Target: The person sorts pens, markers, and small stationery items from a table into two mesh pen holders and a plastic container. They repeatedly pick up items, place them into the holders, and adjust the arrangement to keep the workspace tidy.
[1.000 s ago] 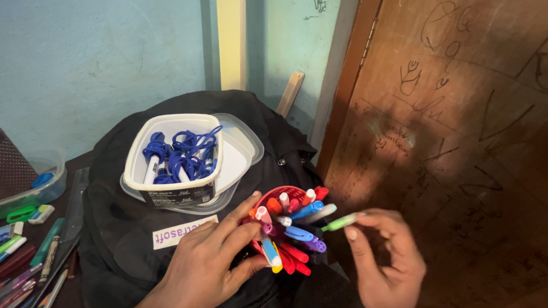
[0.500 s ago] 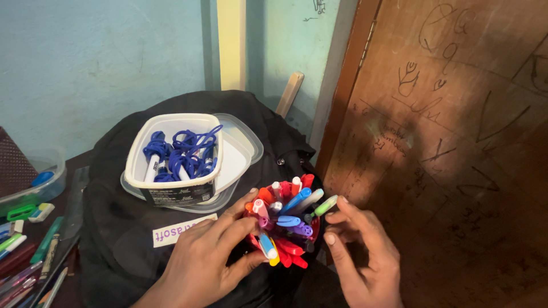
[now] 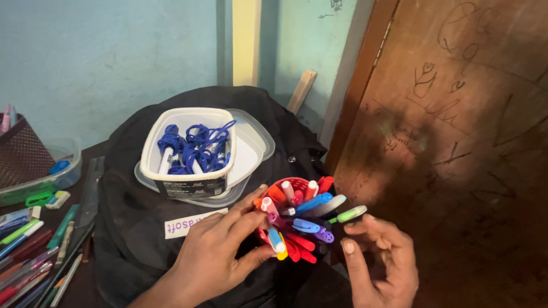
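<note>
Pens gathered in a red holder on a backpack

The left hand [image 3: 214, 259] grips the red pen holder [image 3: 285, 188], already crammed with markers; the right hand [image 3: 379, 259] pinches a green-capped pen [image 3: 348, 215] at its rim, not yet in. More pens [image 3: 28, 251] lie on the table [image 3: 85, 285].

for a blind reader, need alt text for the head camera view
A left hand steadies a red cup of coloured pens on a black backpack, while the right hand touches a green pen. Behind sits a white tub of blue cords.
</note>
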